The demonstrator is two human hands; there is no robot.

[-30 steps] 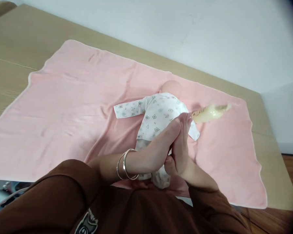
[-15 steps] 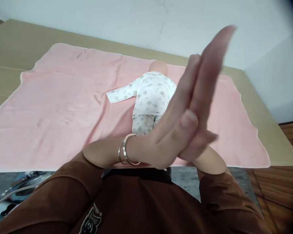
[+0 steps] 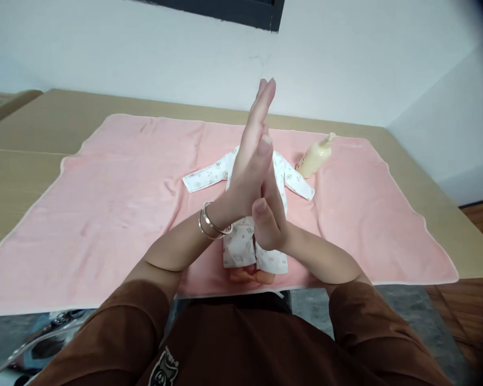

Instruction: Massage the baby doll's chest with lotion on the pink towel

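Observation:
My left hand, with two bangles on its wrist, is raised with the fingers stretched out. Its palm lies flat against the palm of my right hand, whose fingers are mostly hidden behind it. Neither hand holds anything. Beyond and below them a baby doll in a white printed top and trousers lies on a pink blanket. Both sleeves spread sideways and its bare feet point toward me. My hands cover its head and the middle of its body.
A pale yellow pump bottle lies tilted on the blanket, right of the doll's sleeve. The blanket covers much of a wooden table set against a white wall. Below the table's front left are some dark and clear objects.
My joined hands have moved left and away from the camera, now more upright. The view has tilted up, and the bottle, the doll's other sleeve and its feet have come into sight.

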